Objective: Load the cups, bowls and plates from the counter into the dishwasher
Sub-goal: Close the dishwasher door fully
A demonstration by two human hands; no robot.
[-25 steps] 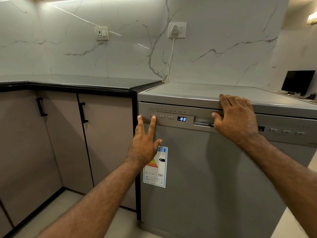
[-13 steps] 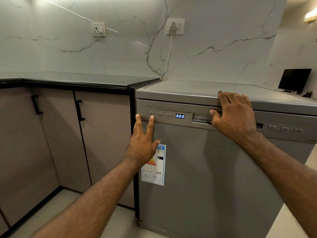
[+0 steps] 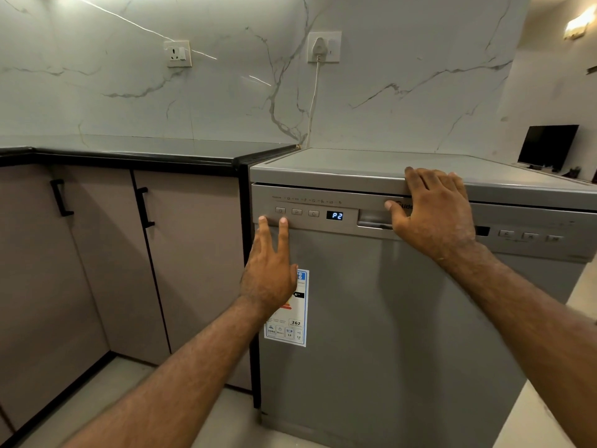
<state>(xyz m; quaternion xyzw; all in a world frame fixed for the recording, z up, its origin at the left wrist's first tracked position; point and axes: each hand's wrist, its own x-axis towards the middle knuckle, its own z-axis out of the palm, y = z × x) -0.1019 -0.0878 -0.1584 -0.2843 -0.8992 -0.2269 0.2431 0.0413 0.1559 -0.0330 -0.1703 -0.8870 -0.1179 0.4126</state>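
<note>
A grey freestanding dishwasher [image 3: 403, 318] stands with its door closed, and its blue display [image 3: 334, 216] reads P2. My left hand [image 3: 269, 270] lies flat against the door's left side, two fingertips just below the row of buttons [image 3: 296, 212]. My right hand [image 3: 433, 211] rests over the top edge, its thumb at the recessed door handle [image 3: 373, 219]. Neither hand holds anything. No cups, bowls or plates are in sight.
A black counter [image 3: 145, 150] over beige cabinets with black handles [image 3: 145, 206] runs to the left of the machine. A plug and white cord [image 3: 318, 56] hang on the marble wall behind. A dark screen [image 3: 546, 145] stands far right. Pale floor lies below.
The display changed from 888 to P2. My left fingertips slid down off the leftmost button to just below it. My right hand stayed on the top edge.
</note>
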